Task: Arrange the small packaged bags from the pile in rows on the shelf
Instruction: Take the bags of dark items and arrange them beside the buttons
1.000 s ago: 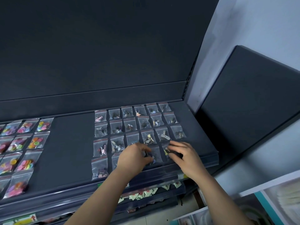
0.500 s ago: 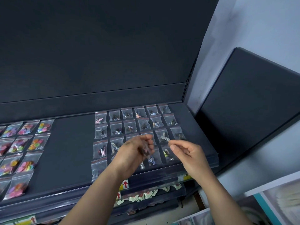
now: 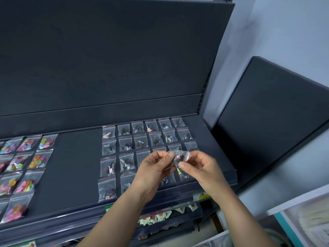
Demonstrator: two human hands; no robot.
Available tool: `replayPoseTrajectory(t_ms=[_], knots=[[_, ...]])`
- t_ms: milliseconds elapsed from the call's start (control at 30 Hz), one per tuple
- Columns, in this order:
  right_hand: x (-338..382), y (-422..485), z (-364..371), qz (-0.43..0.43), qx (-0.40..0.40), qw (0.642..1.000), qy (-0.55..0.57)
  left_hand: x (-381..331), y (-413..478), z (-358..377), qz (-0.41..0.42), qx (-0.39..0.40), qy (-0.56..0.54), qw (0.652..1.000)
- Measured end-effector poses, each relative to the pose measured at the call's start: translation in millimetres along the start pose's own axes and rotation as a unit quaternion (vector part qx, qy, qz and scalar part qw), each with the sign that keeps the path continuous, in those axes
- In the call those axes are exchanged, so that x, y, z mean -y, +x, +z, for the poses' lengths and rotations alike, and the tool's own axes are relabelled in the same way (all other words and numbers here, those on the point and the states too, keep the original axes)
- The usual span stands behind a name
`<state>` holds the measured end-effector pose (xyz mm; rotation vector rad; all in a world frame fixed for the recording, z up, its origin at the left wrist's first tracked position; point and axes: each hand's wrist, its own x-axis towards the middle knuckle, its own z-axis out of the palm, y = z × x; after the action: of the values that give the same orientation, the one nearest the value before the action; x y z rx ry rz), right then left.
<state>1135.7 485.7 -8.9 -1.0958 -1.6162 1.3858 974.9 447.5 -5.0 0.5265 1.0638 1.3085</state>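
Observation:
Both hands hold one small clear bag [image 3: 180,155] above the front right part of the dark shelf [image 3: 76,166]. My left hand [image 3: 153,168] pinches its left edge and my right hand [image 3: 203,166] pinches its right and lower edge. The bag holds a small pink and dark item. Beneath the hands lie several rows of small clear bags [image 3: 124,145] with tiny dark trinkets, set in a grid. The hands hide part of the front rows. No loose pile of bags is in view.
Rows of bags with colourful round pieces [image 3: 23,163] lie at the shelf's left. A bare strip of shelf separates the two groups. A clear price rail [image 3: 169,193] runs along the front edge. A lower shelf [image 3: 160,215] holds folded packets. A dark panel [image 3: 270,111] stands at right.
Both hands rose from the front row of bags. My left hand brought up a bag and my right hand took hold of its other edge, so both hands grip it in the air.

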Motion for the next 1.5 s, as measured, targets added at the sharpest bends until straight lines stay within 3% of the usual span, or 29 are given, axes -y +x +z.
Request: replayPoseTrajectory(t_ms=[300,567,733,867,933,1067,1233,1400,1500], knots=[[-5,6,-6,0.018,-0.026,1.000,0.001,-2,-2,-8,-0.012,-0.036,0.042,0.998],[-2,9,-8,0.027,-0.038,0.998,0.041,-6,-2,-12,0.011,0.003,0.136,0.991],[-6,7,-8,0.069,-0.041,0.992,0.099,0,-1,-11,-0.010,0.028,0.118,0.993],[-17,12,-17,0.082,-0.109,0.986,0.095,3,2,-6,0.002,0.020,0.191,0.981],[-24,17,-26,0.075,-0.150,0.985,0.049,5,8,-8,0.041,-0.005,0.287,0.957],[-35,26,-42,0.059,-0.184,0.980,-0.049,8,20,-15,0.119,-0.020,0.465,0.877],[-57,36,-45,0.086,-0.189,0.970,-0.124,19,38,-19,0.183,-0.006,0.629,0.755],[-68,41,-41,0.070,-0.180,0.958,-0.213,31,47,-16,0.183,-0.002,0.694,0.696],[-70,37,-44,0.047,-0.179,0.947,-0.264,34,49,-12,0.176,-0.001,0.711,0.681]])
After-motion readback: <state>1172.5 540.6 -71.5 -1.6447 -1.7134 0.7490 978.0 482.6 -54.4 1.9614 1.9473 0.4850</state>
